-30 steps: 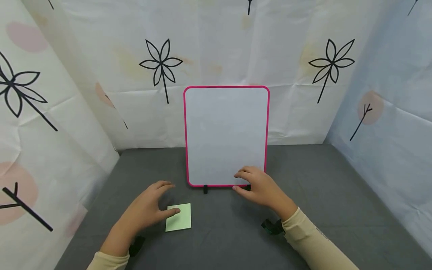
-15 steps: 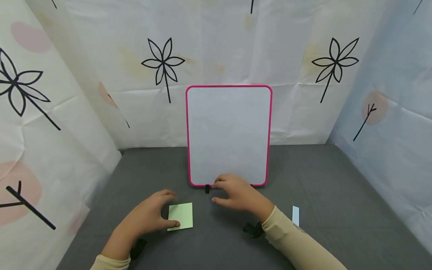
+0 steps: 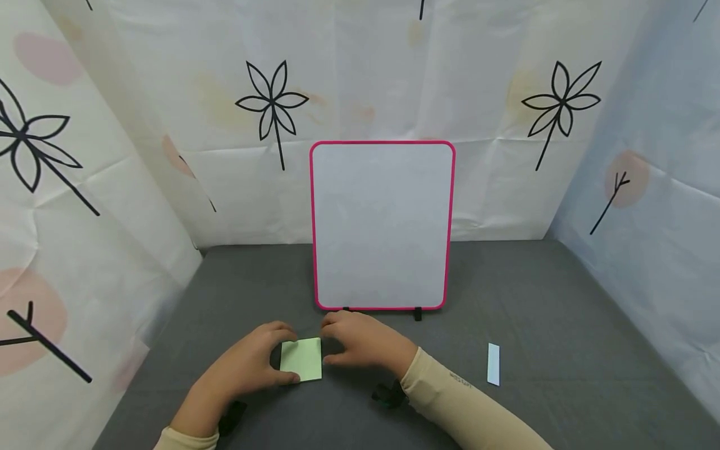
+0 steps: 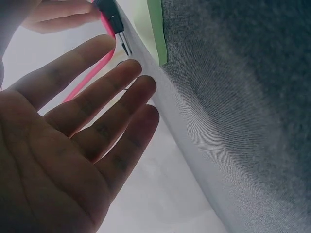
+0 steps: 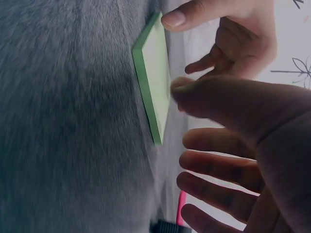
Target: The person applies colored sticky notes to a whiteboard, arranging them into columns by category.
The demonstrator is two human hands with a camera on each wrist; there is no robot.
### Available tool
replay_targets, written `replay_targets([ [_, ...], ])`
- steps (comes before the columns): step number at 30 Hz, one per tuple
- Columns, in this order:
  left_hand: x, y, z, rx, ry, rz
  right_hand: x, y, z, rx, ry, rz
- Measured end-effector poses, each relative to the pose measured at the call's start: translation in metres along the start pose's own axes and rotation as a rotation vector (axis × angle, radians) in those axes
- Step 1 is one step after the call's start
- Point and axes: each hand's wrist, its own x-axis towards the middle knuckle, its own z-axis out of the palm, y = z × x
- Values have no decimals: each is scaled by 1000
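Note:
A pale green sticky note pad [image 3: 301, 359] lies on the grey cloth, a thin stack with a visible green edge in the right wrist view. On its left is my left hand [image 3: 250, 361], the thumb over the near left corner and the fingers by the far left corner. My right hand [image 3: 362, 342] is at the pad's right edge, thumb and fingertips close beside it. In the left wrist view the fingers [image 4: 109, 104] of the left hand are nearly straight and spread. The right hand's fingers [image 5: 221, 170] are extended, with nothing between them and the thumb.
A whiteboard [image 3: 382, 225] with a pink frame stands upright on small black feet behind the hands. A narrow pale blue strip [image 3: 493, 364] lies on the right of the cloth-covered table [image 3: 506, 287]. White fabric walls [image 3: 185, 75] with flower drawings enclose the back and sides.
My right hand has moved left from the whiteboard's lower right to the pad's right edge, uncovering the blue strip. The left hand has shifted slightly down, its thumb now at the pad's near corner.

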Motion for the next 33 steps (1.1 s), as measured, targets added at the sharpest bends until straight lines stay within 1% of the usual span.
replay_targets([
  [6,-2,2,-1,-37,-54,1,11,-7,8,26,-38,-27],
  [12,-2,3,-1,-49,-73,-4,15,-11,13,-1,-68,-19],
  [16,-2,4,-1,-48,-77,-25,16,-14,13,-19,-72,-11],
  [20,-2,3,1,-36,-75,-35,16,-16,11,-25,-73,-15],
  [27,0,4,1,27,-29,-18,16,-15,11,-62,-56,-21],
  [33,1,7,4,63,-15,-3,17,-13,11,-58,-71,-16],
])
